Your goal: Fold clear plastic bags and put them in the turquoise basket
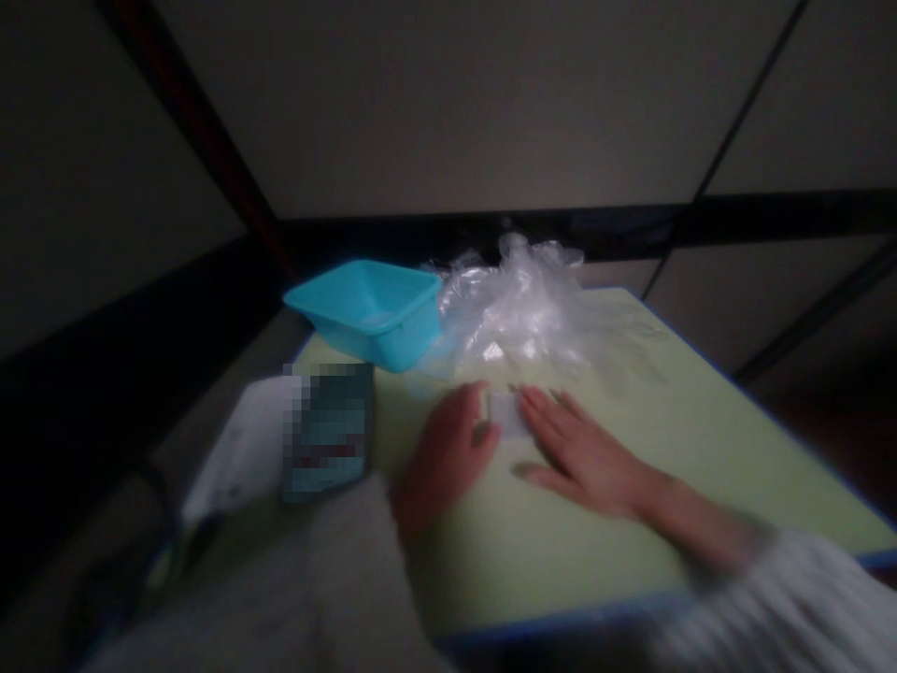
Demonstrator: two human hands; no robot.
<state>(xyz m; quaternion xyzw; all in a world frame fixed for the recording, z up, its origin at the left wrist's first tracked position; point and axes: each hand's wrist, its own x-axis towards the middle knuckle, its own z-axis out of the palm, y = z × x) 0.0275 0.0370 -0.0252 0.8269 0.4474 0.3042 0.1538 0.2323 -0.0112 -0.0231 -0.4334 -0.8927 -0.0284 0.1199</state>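
A small white rectangular piece [509, 417], blurred, lies flat on the pale green table between my two hands; I cannot tell its material. My left hand [448, 453] is curled at its left edge, the index finger by the upper corner and the thumb at the lower one, holding it in place. From the right, my right hand [585, 458] lies flat with its fingers stretched out, the fingertips at the piece's right edge and the thumb apart on the tabletop.
Behind my hands, a crumpled heap of clear plastic bags [522, 313] lies beside a turquoise plastic basin [410, 332]. On the left are a pixelated dark green flat item [333, 439] and a white sheet [242, 439]. The table [547, 570] has a blue edge. A wall stands behind.
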